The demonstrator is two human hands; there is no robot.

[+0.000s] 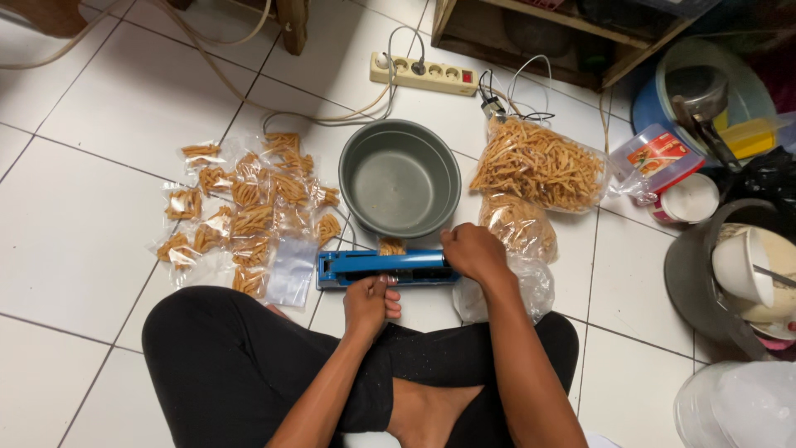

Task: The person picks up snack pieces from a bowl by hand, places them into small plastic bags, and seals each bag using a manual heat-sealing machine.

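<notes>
On the floor, right hand (474,251) presses the blue sealer (385,267) shut, left hand (371,300) pinching the small snack packet (391,246); slipping could skew the seal.

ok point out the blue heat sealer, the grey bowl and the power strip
blue heat sealer (365,267): head view, on the left part of its blue arm.
grey bowl (400,178): head view, on its bare inner bottom.
power strip (431,73): head view, on its cream top face.

Glossy white floor tiles (99,241); matt grey metal pot (400,177); clear plastic packets (249,220).
</notes>
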